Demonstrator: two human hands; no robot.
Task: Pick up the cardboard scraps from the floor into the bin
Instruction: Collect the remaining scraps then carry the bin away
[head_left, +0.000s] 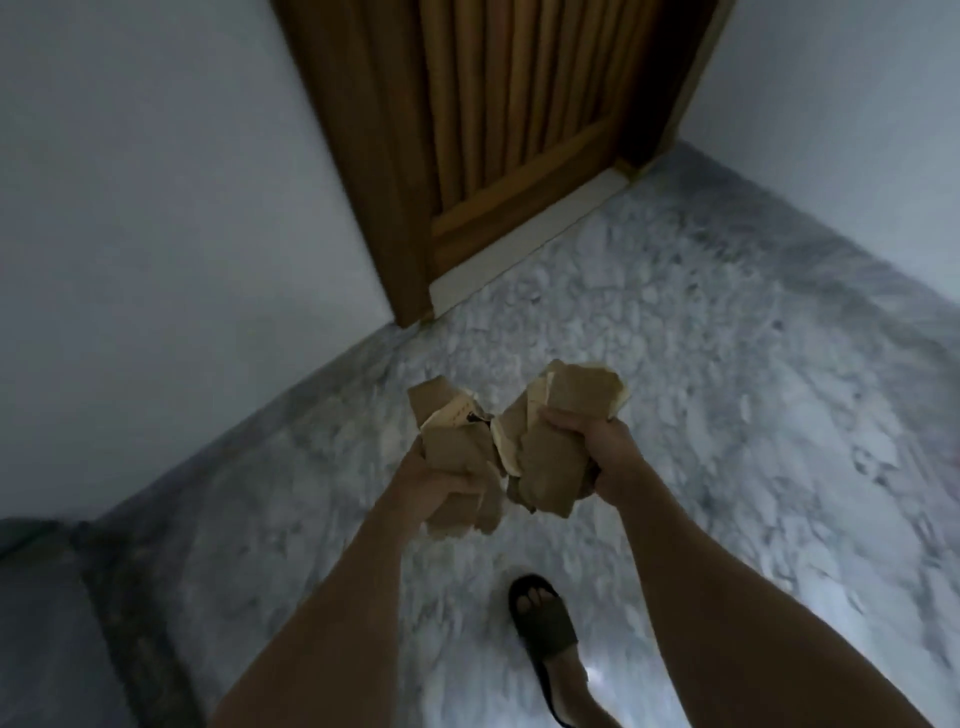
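Presently held: cardboard scraps in two bunches, carried at mid-frame above the floor. Left bunch (457, 457), torn brown pieces with a pale printed face showing, gripped from below by the left hand (441, 480), fingers curled round the lower part. Right bunch (561, 441), thicker, gripped by the right hand (597, 452) with fingers folded over its outer edge. The bunches touch at their inner edges, both arms stretched forward, likely so loose pieces stay gathered while being carried. Marbled grey floor (701, 389) beneath; no scraps visible lying on it. One foot in a dark sandal (543, 618) at 6 o'clock, suggesting a step in progress. Wooden slatted door (493, 119) at 12 o'clock, pale sill at its foot, grey walls to either side. Dark blurred shape (47, 613) at 8 o'clock, unidentifiable. Bin: not in view. Number of pieces per bunch cannot be told; print on the pale face illegible; frame edges smeared.
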